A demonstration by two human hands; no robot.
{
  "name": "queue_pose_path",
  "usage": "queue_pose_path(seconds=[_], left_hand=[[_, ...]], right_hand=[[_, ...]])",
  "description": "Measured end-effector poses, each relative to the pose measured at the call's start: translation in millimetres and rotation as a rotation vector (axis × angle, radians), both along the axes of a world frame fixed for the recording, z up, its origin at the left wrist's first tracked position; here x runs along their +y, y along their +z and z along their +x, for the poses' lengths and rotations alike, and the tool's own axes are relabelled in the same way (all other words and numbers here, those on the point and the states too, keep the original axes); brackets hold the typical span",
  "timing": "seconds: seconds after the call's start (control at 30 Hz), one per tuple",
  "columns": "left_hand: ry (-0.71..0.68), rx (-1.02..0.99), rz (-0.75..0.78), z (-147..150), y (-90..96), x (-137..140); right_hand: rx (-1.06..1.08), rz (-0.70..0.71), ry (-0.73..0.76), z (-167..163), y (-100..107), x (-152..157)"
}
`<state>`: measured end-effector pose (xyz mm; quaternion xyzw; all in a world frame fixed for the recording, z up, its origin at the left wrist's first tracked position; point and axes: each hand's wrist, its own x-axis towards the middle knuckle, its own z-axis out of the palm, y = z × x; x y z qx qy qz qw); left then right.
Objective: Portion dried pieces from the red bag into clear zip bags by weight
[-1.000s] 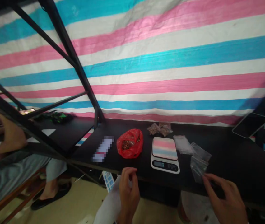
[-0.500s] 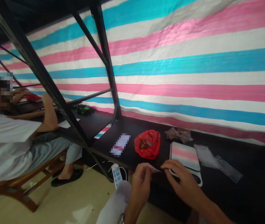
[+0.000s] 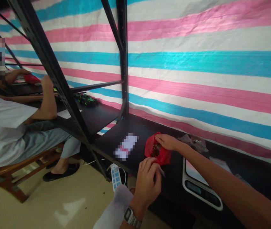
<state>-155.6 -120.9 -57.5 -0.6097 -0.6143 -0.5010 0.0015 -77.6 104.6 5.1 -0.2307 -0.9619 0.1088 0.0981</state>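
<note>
My left hand (image 3: 148, 179), with a metal watch at its wrist, is closed on a small clear plastic bag (image 3: 162, 172) in front of the table edge. My right hand (image 3: 168, 142) reaches over to the red plastic bag (image 3: 164, 157), its fingers closed at the far rim. Small copper-coloured pieces (image 3: 156, 150) show in the bag's mouth; their exact kind is too small to tell. Beneath my right forearm stands a white kitchen scale (image 3: 188, 178), its plate partly covered by the arm.
Filled clear bags (image 3: 195, 142) lie behind the scale, and flat clear bags (image 3: 220, 163) to its right. A blurred white card (image 3: 126, 146) is left of the red bag. A black metal post (image 3: 123, 63) and a power strip (image 3: 115, 176) are nearby. Another person (image 3: 13, 127) sits at left.
My right hand has moved from beside the small clear bag, forward and left to the red bag's rim. The red bag's mouth has changed shape. The view has shifted slightly.
</note>
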Motion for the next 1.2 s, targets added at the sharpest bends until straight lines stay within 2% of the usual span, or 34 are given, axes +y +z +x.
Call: queue_pose_path(seconds=[0.07,0.13,0.23,0.33,0.4,0.5,0.6,0.7,0.8,0.97,1.2], left_hand=[[0.025,-0.157,0.094,-4.7,-2.1,-3.5],[0.058,-0.374,0.149,-11.1,3.4,-4.0],[0.053,-0.738,0.152,-25.0,25.3,6.3],[0.020,-0.920,0.193,-41.6,49.8,29.9],[0.004,-1.009,0.216,-49.9,58.7,46.4],[-0.129,-1.066,0.210,-52.6,56.2,59.3],[-0.159,-1.087,0.129,-43.9,41.8,55.2],[-0.257,-1.098,0.026,-32.7,30.0,45.3],[-0.410,-1.075,-0.074,-27.4,26.1,39.4],[-0.611,-1.075,-0.230,-25.0,30.1,36.9],[-0.544,-1.057,-0.169,-8.4,54.2,39.7]], right_hand=[[0.028,0.001,-0.015,1.1,2.5,-3.1],[0.092,0.024,-0.046,6.6,6.9,-11.0],[0.171,0.014,-0.057,19.1,10.7,-28.0],[0.126,-0.026,-0.059,29.5,8.8,-43.4],[0.053,-0.017,-0.097,33.0,7.7,-50.1],[0.027,0.008,-0.154,34.3,12.8,-58.4],[0.248,-0.048,-0.168,35.1,27.5,-72.6],[0.415,-0.126,-0.071,38.6,44.3,-92.7],[0.329,-0.165,0.010,45.5,55.8,-108.6],[0.268,-0.227,-0.100,64.2,65.1,-120.4],[0.258,-0.154,-0.210,94.8,68.5,-137.4]])
